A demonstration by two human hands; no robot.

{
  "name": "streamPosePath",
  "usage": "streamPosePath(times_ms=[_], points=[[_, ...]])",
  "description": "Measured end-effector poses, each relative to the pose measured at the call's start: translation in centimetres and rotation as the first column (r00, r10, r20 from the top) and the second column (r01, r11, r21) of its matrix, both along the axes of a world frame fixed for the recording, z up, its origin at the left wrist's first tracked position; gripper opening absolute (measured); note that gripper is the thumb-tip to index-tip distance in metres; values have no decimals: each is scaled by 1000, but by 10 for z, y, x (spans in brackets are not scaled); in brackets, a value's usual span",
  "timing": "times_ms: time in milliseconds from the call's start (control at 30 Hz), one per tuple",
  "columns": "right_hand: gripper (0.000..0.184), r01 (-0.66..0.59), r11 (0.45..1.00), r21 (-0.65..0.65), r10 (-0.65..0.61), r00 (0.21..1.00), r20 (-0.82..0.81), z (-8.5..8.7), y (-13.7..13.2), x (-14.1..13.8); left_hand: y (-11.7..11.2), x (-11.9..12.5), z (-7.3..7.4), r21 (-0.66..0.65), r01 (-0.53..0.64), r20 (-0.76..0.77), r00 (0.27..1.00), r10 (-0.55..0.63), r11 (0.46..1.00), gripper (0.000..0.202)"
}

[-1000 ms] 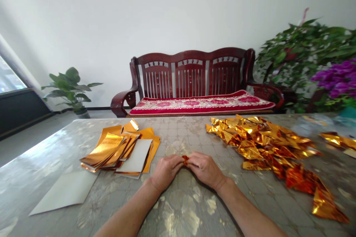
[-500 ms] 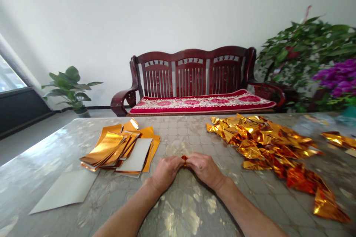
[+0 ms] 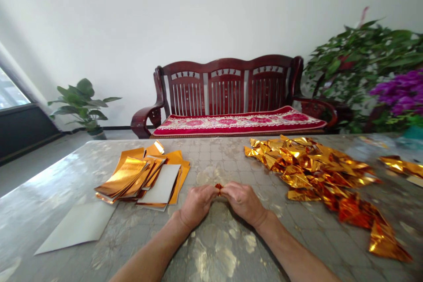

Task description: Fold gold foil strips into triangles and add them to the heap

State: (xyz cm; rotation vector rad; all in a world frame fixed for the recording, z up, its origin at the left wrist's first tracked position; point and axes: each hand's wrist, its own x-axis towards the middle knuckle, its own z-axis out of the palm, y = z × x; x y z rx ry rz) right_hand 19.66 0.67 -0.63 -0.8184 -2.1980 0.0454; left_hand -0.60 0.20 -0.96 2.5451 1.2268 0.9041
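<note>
Both hands meet at the middle of the table, pinching one small piece of gold foil paper [image 3: 218,189] from either side. My left hand [image 3: 198,205] is closed on its left end, and my right hand [image 3: 243,202] is closed on its right end. Most of the piece is hidden by the fingers. To the left lies a loose stack of flat gold foil paper sheets [image 3: 127,178], one with its pale back [image 3: 161,187] facing up. A heap of folded gold foil pieces [image 3: 307,167] spreads to the right, trailing toward the near right edge.
A single pale sheet [image 3: 77,227] lies on the patterned tabletop [image 3: 211,246] at the left. Clear plastic [image 3: 372,145] sits at the far right. Behind the table stand a dark wooden bench [image 3: 228,88] with a red cushion [image 3: 238,122], and potted plants [image 3: 82,103] on both sides.
Both hands keep their pinch on the foil piece in almost the same place. The view has shifted very slightly; nothing else visibly moved.
</note>
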Motion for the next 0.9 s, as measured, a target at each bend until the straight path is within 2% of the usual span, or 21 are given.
streamPosePath(times_ms=[200,367,500,733,900], points=[[22,-3,999,-36,0,998,-63,4,6,1,4,1,1,-34,-52,84,995,54,998,29],[29,-9,997,-75,1,994,-109,4,8,5,5,0,-3,-68,-61,143,987,71,996,36],[36,-7,999,-53,1,992,-126,1,11,6,4,1,-3,-76,-36,210,976,51,996,37],[41,35,999,-27,-38,993,-111,-1,13,7,1,3,1,-79,-35,273,960,55,996,35],[45,41,991,-128,-62,984,-165,1,11,3,4,5,-4,-73,-97,288,951,114,993,24]])
